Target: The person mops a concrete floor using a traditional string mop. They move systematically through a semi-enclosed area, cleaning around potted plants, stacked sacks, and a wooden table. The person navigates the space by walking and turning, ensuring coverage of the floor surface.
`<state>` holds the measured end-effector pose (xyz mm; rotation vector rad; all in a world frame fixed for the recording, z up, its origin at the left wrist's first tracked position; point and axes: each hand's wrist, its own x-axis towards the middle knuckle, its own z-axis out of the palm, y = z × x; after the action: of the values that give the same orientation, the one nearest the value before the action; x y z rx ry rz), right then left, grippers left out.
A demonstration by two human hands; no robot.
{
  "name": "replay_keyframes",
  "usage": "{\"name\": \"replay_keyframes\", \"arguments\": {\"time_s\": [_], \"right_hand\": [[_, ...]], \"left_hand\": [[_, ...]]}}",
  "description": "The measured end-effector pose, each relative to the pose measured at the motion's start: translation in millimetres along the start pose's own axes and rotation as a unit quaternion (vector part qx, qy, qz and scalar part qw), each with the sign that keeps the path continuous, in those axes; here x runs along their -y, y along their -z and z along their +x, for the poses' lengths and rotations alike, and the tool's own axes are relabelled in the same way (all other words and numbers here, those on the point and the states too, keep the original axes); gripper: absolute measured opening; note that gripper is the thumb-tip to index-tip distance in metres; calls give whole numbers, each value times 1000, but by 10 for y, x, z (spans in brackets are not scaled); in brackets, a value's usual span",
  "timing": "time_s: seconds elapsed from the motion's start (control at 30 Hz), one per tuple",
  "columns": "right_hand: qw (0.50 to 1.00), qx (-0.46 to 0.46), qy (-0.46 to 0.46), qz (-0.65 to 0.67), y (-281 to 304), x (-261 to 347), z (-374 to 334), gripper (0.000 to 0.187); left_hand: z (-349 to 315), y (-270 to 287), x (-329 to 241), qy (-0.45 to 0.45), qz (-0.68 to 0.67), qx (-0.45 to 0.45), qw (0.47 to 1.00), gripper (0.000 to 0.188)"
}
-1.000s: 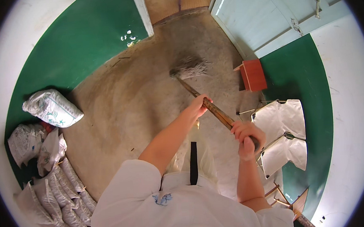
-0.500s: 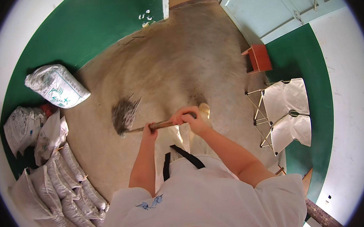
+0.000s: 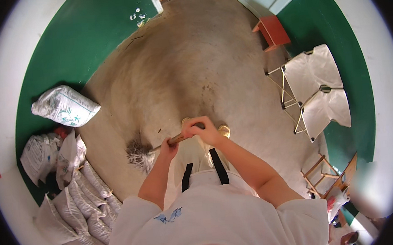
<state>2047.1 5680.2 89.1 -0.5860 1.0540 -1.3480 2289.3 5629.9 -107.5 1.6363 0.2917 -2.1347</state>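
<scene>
Both of my hands grip the wooden handle of a broom [image 3: 139, 154], held at a slant in front of my legs. My left hand [image 3: 168, 148] wraps round the lower part of the handle, nearer the head. My right hand [image 3: 202, 130] is closed over its upper end, further right and higher in the picture. The broom's dark grey, stringy bristles rest on the bare floor [image 3: 174, 69] to the left of my feet. A shoe [image 3: 224, 130] shows just beyond my right hand, and small dark specks lie on the floor ahead of it.
On the left are a large white sack [image 3: 66, 105], crumpled bags [image 3: 41, 157] and a pile of stuffed sacks [image 3: 86, 210]. Along the right wall stand a red stool [image 3: 273, 31], folding stools with pale fabric seats [image 3: 316, 75] and a wooden frame [image 3: 321, 173].
My view has turned, so the stools and sacks sit differently. The broom head has shifted slightly down and right in the picture, and its bristles now spread differently. Both hands keep their grip.
</scene>
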Motion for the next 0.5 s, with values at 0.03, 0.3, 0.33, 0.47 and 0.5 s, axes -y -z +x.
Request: {"name": "replay_keyframes", "arguments": {"time_s": [0.03, 0.3, 0.33, 0.47, 0.5], "right_hand": [[1000, -22, 11, 4, 150, 122, -174, 9], [954, -251, 166, -11, 1163, 964, -1931, 8], [941, -272, 200, -25, 1241, 1043, -2117, 8], [873, -332, 348, -78, 1560, 1054, -2748, 8], [854, -358, 366, -94, 1568, 984, -2824, 9]], "left_hand": [[55, -140, 131, -4, 12, 15, 1000, 12], [-183, -1944, 1696, 94, 213, 194, 953, 11], [-104, -2073, 1909, 108, 217, 210, 947, 10], [-45, -2701, 2861, 136, 295, 217, 921, 13], [1, -2788, 3045, 139, 312, 224, 913, 14]]}}
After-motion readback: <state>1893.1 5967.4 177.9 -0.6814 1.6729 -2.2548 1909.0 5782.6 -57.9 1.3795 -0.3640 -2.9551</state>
